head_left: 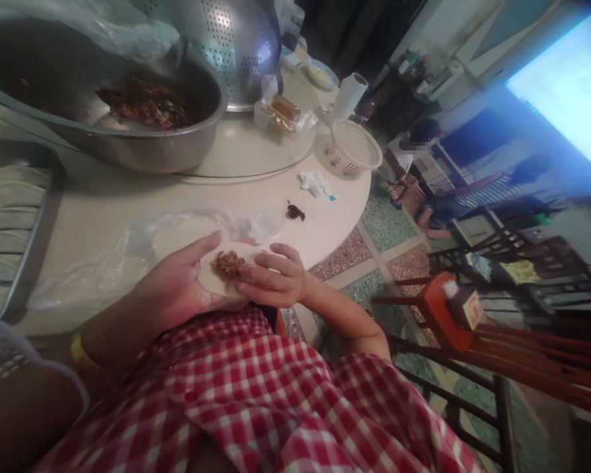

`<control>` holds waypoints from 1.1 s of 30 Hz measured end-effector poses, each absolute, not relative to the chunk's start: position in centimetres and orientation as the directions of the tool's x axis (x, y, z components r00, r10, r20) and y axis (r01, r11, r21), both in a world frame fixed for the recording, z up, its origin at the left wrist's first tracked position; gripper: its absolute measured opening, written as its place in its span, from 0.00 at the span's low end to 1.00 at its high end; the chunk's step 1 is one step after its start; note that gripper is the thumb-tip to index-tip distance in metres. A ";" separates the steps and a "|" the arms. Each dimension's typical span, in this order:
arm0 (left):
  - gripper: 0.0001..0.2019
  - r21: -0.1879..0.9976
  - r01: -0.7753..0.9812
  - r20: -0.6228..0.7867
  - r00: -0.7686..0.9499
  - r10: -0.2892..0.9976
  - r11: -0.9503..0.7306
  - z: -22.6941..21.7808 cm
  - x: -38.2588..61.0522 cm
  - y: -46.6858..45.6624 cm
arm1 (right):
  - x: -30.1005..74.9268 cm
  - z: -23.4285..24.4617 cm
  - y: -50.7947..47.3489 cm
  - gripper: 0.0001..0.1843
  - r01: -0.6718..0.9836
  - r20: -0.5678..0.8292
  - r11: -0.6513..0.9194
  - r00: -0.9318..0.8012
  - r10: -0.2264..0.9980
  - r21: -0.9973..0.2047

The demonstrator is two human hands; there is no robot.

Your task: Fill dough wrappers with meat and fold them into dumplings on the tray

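In front of my checked clothing, my left hand (177, 289) cradles a round dumpling wrapper (207, 279) on its palm, thumb along the far edge. A small mound of brown shredded filling (228, 264) sits at the wrapper's middle. My right hand (276, 279) has its fingers curled over the wrapper's right side, the tips against the filling. The wrapper is still unfolded and fairly flat. Beyond, a big metal bowl (142, 148) contains more dark filling (145, 104). Folded dumplings (12, 217) lie in rows in a metal tray (54, 174) to the left.
Clear plastic film (113, 253) lies on the round table (270, 187). A perforated colander (231, 46), a white plastic basket (354, 148), a crumpled tissue (315, 184) and a small dark clump (294, 211) stand or lie beyond. Wooden chairs (453, 315) and two people are off to the right.
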State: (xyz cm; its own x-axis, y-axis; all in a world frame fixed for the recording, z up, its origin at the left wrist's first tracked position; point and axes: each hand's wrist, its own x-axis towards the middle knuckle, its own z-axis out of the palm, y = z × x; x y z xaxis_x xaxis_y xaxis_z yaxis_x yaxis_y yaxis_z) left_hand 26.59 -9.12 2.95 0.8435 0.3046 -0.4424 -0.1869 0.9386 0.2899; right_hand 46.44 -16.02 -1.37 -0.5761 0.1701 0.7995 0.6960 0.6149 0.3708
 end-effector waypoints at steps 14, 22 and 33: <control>0.11 0.636 -0.077 -0.467 0.754 0.462 0.768 2.2 26.9 -10.0 | 44.8 -4.0 -16.6 0.03 0.745 0.806 0.666 -0.423 0.414 0.048; 0.11 0.779 -0.036 -0.381 0.766 0.518 0.626 1.3 26.7 -10.5 | 43.1 -2.8 -16.6 0.06 0.794 0.940 0.607 -0.231 0.251 0.032; 0.17 0.738 -0.061 -0.369 0.797 0.478 0.672 1.3 26.6 -10.5 | 42.9 -3.3 -16.8 0.04 0.825 0.925 0.565 -0.193 0.328 -0.029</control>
State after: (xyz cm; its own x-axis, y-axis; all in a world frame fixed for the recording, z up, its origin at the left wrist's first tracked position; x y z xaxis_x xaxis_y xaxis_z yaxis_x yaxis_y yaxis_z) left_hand 26.60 -10.47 1.32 0.7969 0.4782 -0.3691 -0.0610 0.6716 0.7384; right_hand 42.87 -16.80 -3.28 -0.1928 0.3281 0.9248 0.8246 0.5649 -0.0285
